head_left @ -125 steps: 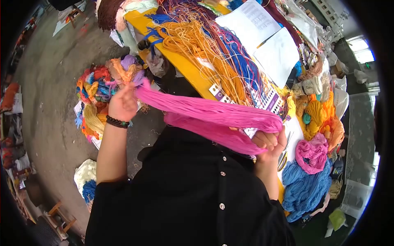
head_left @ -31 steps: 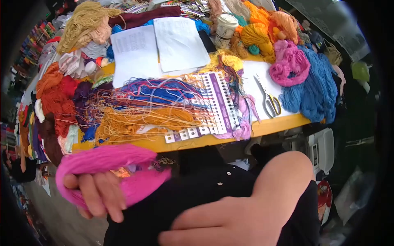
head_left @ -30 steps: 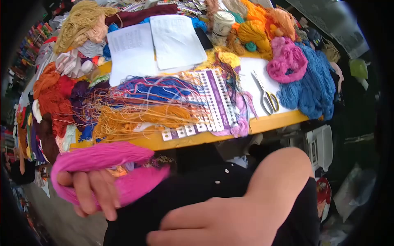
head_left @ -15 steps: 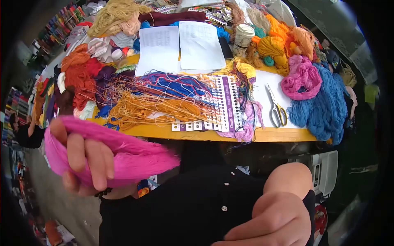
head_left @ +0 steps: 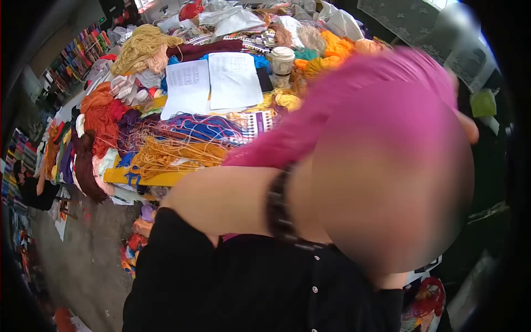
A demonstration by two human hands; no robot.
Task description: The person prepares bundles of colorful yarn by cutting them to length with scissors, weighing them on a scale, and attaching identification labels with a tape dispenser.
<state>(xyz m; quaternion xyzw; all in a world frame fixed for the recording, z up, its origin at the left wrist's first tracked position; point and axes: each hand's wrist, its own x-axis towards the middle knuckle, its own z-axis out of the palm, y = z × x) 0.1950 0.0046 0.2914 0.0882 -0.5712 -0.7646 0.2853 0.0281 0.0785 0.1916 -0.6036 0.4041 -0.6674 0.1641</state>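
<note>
A bright pink skein of yarn is stretched and smeared by motion across the right half of the view. My left forearm, with a dark beaded bracelet on the wrist, crosses my body to the right. My left hand is at the skein, under a round blurred patch that hides its fingers. A fingertip shows at the skein's far right edge, beside that patch. Most of my right hand is hidden behind the skein and the blur.
On the yellow-edged table lie orange and blue threads, printed sheets, a paper cup and heaps of coloured yarn. Another person is at the far left. A bag of yarn scraps stands below the table.
My left hand has swung from the left across to the right with the pink skein, which now spreads wide. My right hand has gone from the lower right. The view has shifted right.
</note>
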